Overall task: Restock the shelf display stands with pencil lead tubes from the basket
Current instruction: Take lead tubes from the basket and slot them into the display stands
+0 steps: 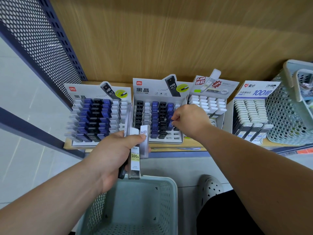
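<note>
1. Now the basket [162,182] nearest the person shows only bare floor where visible; a side basket [284,126] holds blurred goods.
2. The second stand [149,89] has empty front slots.
3. Right hand [188,119] pinches a blue tube [172,118] there: mid-insertion, I judge; next, press it straight into a free slot.
4. Left hand [110,156] grips spare tubes [135,158] above the basket.

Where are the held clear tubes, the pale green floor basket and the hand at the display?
Clear plastic lead tubes [135,156]: head view, front tube's label.
Pale green perforated basket [160,178]: head view, rim.
Right hand [191,119]: head view, back.
</note>
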Demonstrator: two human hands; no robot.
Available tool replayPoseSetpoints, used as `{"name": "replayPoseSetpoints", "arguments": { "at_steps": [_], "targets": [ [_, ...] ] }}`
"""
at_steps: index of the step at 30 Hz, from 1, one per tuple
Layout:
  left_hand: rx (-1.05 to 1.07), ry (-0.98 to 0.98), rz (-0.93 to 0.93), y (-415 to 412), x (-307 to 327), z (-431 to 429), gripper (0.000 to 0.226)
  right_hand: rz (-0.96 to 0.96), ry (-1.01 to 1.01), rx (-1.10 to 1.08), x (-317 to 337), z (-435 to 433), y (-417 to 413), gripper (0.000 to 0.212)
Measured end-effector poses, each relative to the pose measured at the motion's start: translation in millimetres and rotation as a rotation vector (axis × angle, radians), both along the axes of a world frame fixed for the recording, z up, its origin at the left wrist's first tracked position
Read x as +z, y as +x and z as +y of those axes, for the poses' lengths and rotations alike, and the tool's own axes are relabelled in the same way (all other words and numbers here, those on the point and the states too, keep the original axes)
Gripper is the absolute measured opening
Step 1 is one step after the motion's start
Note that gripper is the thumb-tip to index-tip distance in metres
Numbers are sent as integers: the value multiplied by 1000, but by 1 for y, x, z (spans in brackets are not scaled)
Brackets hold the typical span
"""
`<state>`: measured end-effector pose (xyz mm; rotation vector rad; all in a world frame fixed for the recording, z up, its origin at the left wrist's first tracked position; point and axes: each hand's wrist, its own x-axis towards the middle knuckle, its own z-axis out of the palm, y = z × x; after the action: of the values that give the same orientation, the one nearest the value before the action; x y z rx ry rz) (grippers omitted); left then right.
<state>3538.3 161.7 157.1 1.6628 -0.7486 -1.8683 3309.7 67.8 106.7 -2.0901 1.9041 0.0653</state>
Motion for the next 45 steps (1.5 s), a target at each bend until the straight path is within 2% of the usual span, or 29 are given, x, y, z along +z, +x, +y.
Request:
{"name": "replayPoseSetpoints", "arguments": {
  "at_steps": [4,15,17,19,21,22,24,27,33,37,40,42,45],
  "targets": [
    [-12,20,-18,-1,0,0,21,71,-3,48,1,1,0,16],
    [-9,11,-17,-2,3,0,20,7,8,-19,-4,3,-3,12],
    [-6,2,-9,-3,2,0,18,-94,-15,-56,1,3,1,19],
    [-14,-17,0,-5,2,0,12,-365,15,-141,14,6,10,32],
    [-37,-39,-1,-8,1,0,11,-694,227,-200,32,11,19,39],
    [-54,-53,-3,-10,1,1,11,-794,345,-182,39,16,22,38],
    [-86,-73,-8,-14,1,2,12,-875,481,-92,47,25,24,27],
    [-125,-64,-4,-20,0,6,18,-909,514,-51,53,35,18,4],
    [-142,-78,24,-30,0,6,22,-1010,495,-191,59,39,-13,8],
    [-107,-51,-5,-29,-2,3,28,-914,303,-291,52,29,-37,8],
    [-78,-31,1,-30,-4,1,27,-621,119,-226,41,24,-51,10],
    [-71,-18,11,-30,-6,0,26,-400,70,-132,32,24,-54,15],
    [-72,-7,24,-28,-8,-2,25,-261,55,-78,21,26,-49,8]
  ]
}}
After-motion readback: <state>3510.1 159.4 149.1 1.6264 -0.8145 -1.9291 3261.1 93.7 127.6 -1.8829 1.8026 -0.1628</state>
